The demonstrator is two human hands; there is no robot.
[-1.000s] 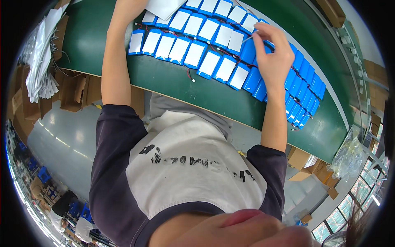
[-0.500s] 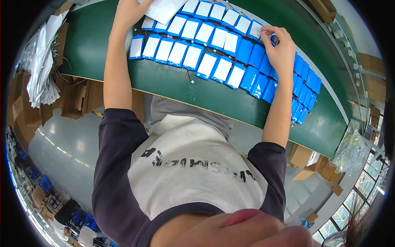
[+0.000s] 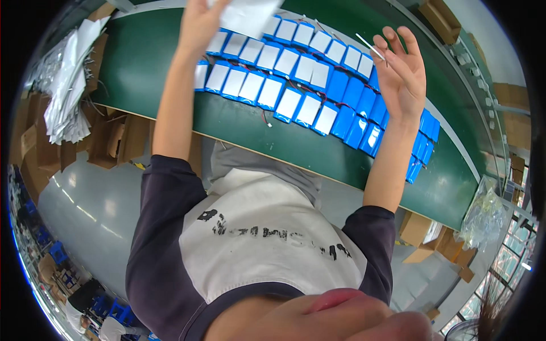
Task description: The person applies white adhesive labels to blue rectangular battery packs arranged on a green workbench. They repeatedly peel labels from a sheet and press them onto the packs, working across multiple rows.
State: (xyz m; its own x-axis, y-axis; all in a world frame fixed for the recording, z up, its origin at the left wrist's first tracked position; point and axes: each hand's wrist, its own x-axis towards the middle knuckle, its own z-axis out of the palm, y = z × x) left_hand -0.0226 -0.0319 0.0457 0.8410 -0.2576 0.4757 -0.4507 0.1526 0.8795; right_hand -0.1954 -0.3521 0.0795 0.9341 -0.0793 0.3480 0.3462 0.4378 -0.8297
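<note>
My left hand (image 3: 200,25) grips several white sheets (image 3: 245,17) at the top edge, above the left end of the battery packs; its fingertips are partly cut off. Raised over the right part of the rows, my right hand (image 3: 405,74) pinches a thin white strip (image 3: 369,45), seen nearly edge-on; the other fingers are bent and apart. Blue battery packs (image 3: 354,91) with red and black leads lie in slanted rows on the green table. White labels (image 3: 289,104) cover many packs on the left and middle; bare blue ones lie toward the right, partly hidden by my right forearm.
The green table (image 3: 239,122) has its near edge in front of my body. Stacked white sheets (image 3: 71,85) hang at the left beside cardboard boxes (image 3: 122,139). A clear plastic bag (image 3: 483,219) and an open carton (image 3: 424,238) are at the right.
My right hand has lifted off the far row and turned, now showing the thin white strip. My left hand and its sheets have shifted right. The view has moved slightly.
</note>
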